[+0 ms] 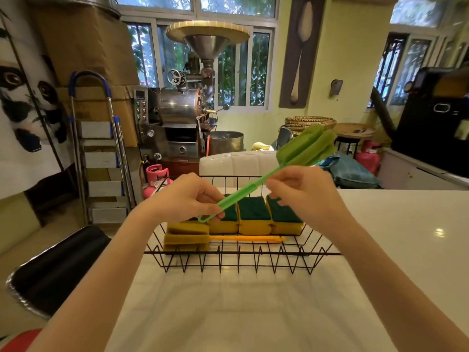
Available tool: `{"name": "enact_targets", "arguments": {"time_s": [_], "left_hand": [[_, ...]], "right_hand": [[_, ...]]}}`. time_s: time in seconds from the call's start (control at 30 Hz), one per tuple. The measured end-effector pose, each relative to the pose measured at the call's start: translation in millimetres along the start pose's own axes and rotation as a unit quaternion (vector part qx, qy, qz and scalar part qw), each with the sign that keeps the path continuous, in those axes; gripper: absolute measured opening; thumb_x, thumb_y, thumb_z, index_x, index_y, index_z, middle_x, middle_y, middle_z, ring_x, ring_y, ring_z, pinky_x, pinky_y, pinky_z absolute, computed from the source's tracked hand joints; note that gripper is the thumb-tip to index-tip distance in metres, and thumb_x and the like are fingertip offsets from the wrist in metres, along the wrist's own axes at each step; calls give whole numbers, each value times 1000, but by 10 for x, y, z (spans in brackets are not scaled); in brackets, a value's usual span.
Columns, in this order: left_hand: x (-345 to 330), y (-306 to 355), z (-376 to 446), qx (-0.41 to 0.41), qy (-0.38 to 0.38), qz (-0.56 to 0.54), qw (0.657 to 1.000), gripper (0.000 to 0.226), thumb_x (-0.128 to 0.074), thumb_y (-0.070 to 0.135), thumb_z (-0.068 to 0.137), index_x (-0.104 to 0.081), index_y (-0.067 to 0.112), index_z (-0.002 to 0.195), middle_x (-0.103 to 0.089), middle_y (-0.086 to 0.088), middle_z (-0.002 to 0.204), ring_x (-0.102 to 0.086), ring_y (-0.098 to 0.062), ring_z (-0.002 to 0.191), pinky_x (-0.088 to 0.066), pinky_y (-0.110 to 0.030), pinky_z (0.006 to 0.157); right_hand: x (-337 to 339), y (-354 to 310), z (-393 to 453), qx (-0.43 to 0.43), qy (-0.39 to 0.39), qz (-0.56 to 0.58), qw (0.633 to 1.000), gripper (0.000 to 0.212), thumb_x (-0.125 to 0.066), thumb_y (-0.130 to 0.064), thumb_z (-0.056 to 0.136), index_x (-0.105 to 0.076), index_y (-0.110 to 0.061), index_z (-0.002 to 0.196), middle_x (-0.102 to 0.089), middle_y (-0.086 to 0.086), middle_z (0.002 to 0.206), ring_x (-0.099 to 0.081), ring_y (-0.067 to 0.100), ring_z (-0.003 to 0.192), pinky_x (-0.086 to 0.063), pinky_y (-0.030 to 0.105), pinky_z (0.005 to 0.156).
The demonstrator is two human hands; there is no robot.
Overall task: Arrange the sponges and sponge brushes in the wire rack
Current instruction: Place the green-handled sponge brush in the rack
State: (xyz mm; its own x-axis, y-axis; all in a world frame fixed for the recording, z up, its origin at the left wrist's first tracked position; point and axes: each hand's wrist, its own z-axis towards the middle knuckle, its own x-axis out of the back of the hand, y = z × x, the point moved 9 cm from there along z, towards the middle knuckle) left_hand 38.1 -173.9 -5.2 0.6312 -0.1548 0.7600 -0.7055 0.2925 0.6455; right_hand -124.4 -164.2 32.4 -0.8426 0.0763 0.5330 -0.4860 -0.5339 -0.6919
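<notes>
1. Both forearms reach forward from the bottom corners of the view and converge above a black wire rack [238, 260] that stands on the white bench [380, 250].
2. The left hand [186, 196] comes in from 7 o'clock, palm turned down and inward. Its fingers [213, 208] are closed in a pinch on the looped lower end of the green sponge brush [256, 185].
3. The right hand [304, 191] comes in from 5 o'clock, wrist raised. Its fingers [275, 185] are curled shut around the middle of the same handle.
4. The green sponge brush is held in the air over the rack, tilted. The handle runs from the loop near the left hand up toward 1 o'clock, and the fluffy green foam head [307, 146] sits beyond the far edge of the rack.
5. Inside the rack, a row of yellow sponges with dark green scrub tops [253, 215] stands side by side along the far part.
6. At 6 o'clock from that row, an orange sponge brush [223, 239] lies flat in the rack. Its yellow foam head is at the left end and its handle points toward 3 o'clock.
7. A white chair back [236, 163] stands just behind the rack at 12 o'clock.
</notes>
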Motion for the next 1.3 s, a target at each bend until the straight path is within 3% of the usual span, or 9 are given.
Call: {"name": "enact_targets", "arguments": {"time_s": [0.1,0.17,0.3,0.4,0.5,0.8,1.03,1.2,1.3], "left_hand": [[-4,-138,43,13,-19,61,998,19,-63,15,80,-69,18,98,-73,8,82,-69,-1,76,-55,-17,71],[-24,-217,72,17,-29,95,995,19,-63,18,80,-70,21,97,-73,10,80,-67,2,71,-52,-13,66],[-132,-343,105,29,-80,110,990,22,-64,17,80,-69,21,101,-72,12,81,-66,4,72,-51,-9,66],[-195,-437,113,43,-112,126,985,24,-65,17,79,-68,20,102,-70,16,80,-64,10,69,-51,-10,66],[-285,-513,112,51,-152,140,977,22,-64,16,80,-70,19,101,-75,5,86,-65,5,72,-52,-14,74],[-480,-401,92,17,-194,140,971,22,-62,12,81,-60,32,88,-64,15,93,-61,0,90,-50,-29,93],[-651,-453,46,89,-226,179,953,36,-44,41,89,-65,18,109,-65,-5,112,-56,-18,103,-41,-31,96],[-727,-515,17,146,-233,176,945,55,-33,53,88,-63,14,111,-54,4,83,-51,-11,84,-38,-30,88],[-733,-519,13,153,-227,171,946,57,-30,54,88,-62,14,112,-58,-4,101,-52,-17,97,-38,-30,90]], "right_hand": [[204,-245,-27,106,-23,-41,993,21,-62,-15,82,-65,-25,100,-67,-10,89,-65,3,85,-53,18,84],[230,-191,-9,124,-52,-135,982,36,-64,-17,80,-58,-28,114,-62,-8,108,-55,2,105,-41,10,93],[15,270,50,75,-152,-315,934,72,-64,-25,77,-29,-30,139,-31,-2,148,-17,18,139,-15,31,112],[-161,585,14,-25,-234,-263,936,62,-65,-23,76,-39,-29,132,-51,2,130,-48,19,111,-43,29,91],[-329,721,-34,-53,-288,-269,917,46,-67,-25,73,-51,-28,116,-57,-1,107,-54,17,93,-51,28,79],[-523,880,-121,-79,-353,-238,901,25,-73,-18,70,-55,-28,85,-56,-1,97,-54,18,91,-45,26,74],[-538,943,-112,-73,-359,-244,898,21,-74,-20,72,-63,-26,90,-59,-1,99,-54,14,90,-48,29,82],[-551,961,-127,-89,-369,-200,903,20,-67,-28,78,-67,-18,96,-62,-7,89,-56,10,84,-45,22,77],[-550,955,-129,-89,-369,-192,905,18,-64,-29,81,-67,-18,94,-61,-10,83,-55,6,79,-43,19,71]]}}
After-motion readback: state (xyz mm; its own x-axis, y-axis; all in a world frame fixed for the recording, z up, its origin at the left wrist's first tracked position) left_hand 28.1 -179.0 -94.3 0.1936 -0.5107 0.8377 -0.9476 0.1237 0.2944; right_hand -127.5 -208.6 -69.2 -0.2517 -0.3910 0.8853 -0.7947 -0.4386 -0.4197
